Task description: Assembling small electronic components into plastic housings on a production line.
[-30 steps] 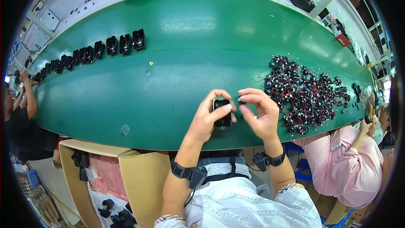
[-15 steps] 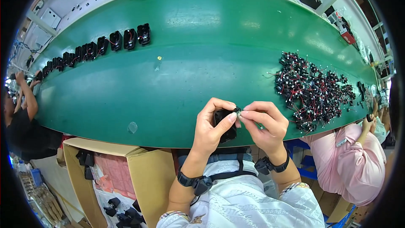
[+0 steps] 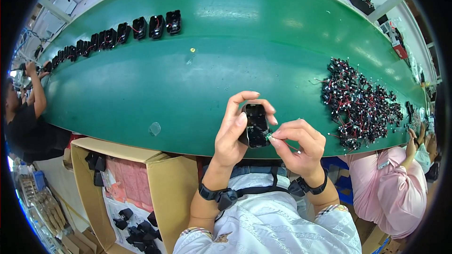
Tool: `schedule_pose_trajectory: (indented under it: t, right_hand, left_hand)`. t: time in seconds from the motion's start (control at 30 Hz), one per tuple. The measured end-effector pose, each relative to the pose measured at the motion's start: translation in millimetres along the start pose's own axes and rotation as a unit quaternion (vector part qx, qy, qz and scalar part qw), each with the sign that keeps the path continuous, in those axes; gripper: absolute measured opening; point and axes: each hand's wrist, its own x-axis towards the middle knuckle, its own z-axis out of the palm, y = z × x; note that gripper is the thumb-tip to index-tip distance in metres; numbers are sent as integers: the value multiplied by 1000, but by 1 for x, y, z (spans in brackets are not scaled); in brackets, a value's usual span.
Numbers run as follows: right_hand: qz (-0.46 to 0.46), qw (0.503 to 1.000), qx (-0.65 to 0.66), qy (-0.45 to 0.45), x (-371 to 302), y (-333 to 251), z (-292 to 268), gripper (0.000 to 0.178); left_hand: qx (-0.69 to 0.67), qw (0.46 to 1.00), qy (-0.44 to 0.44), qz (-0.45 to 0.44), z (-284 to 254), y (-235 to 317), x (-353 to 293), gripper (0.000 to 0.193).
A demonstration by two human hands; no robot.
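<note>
My left hand is wrapped round a black plastic housing, thumb on its left side and fingers round the far end. The open, hollow face of the housing is turned up, and a divider crosses its middle. At its lower right edge my right hand pinches a small green circuit board between thumb and forefinger. The board touches or nearly touches the rim; the exact contact is too small to tell. Both hands are above the near edge of the green table.
A row of black housings with red wires runs along the left. Right of my hands lies a big heap of small wired black parts. An open cardboard box with black pieces stands below the table edge. People sit at both sides.
My left hand has turned the housing open side up and now grips it round the sides. My right hand has moved slightly lower with the circuit board, from between both hands' fingertips to the housing's edge.
</note>
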Motion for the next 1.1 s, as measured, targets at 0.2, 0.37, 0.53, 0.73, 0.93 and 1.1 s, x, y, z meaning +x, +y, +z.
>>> schedule_pose_trajectory:
  t: [0.2,0.37,0.53,0.73,0.93,1.1]
  right_hand:
    - [19,999,19,28,3,-19,7,17]
    - [36,997,51,42,0,-24,14,15]
    - [69,997,42,10,5,-25,13,21]
    - [-57,997,-21,-49,20,-17,-6,24]
    - [-99,993,-56,-16,26,-19,-12,24]
    - [-112,990,-82,-13,35,-22,-10,24]
  left_hand:
    - [32,993,-34,106,3,-3,-2,47]
    - [88,986,-39,134,5,-3,-4,45]
    - [78,988,-40,128,0,-2,-7,45]
    - [59,993,-39,91,4,3,-10,45]
    - [88,992,-18,93,6,6,-11,46]
    - [124,988,61,75,7,7,-13,48]
